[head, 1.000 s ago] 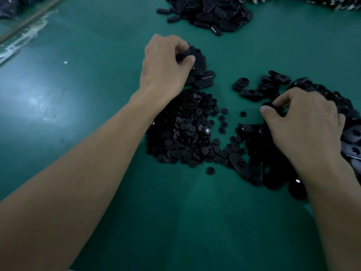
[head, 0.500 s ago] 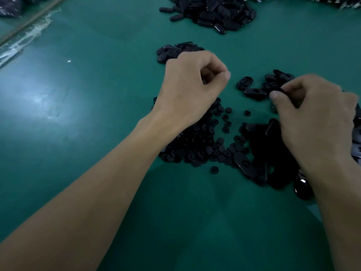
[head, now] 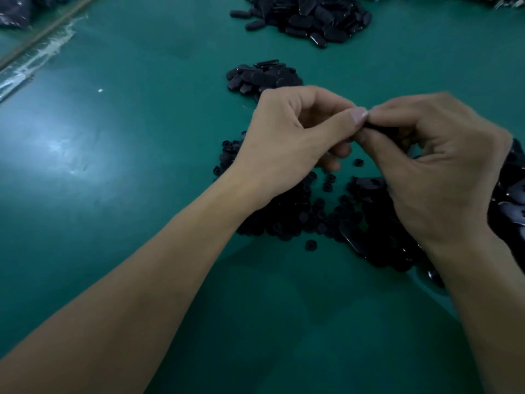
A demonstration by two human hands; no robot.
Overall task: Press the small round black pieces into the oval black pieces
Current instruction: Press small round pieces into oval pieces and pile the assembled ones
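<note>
- Black oval piece (head: 377,127): pinched betw. my left hand (head: 287,143) & right hand (head: 443,169), hands together, above counter (head: 113,194).
- Small round pieces (head: 298,220): loose heap on counter, directly under my hands.

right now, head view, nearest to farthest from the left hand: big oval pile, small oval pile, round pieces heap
1. round pieces heap, under the left hand
2. small oval pile, just beyond it
3. big oval pile, farthest back

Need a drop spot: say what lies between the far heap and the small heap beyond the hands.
Head view: bare green table between far heap and small heap.
</note>
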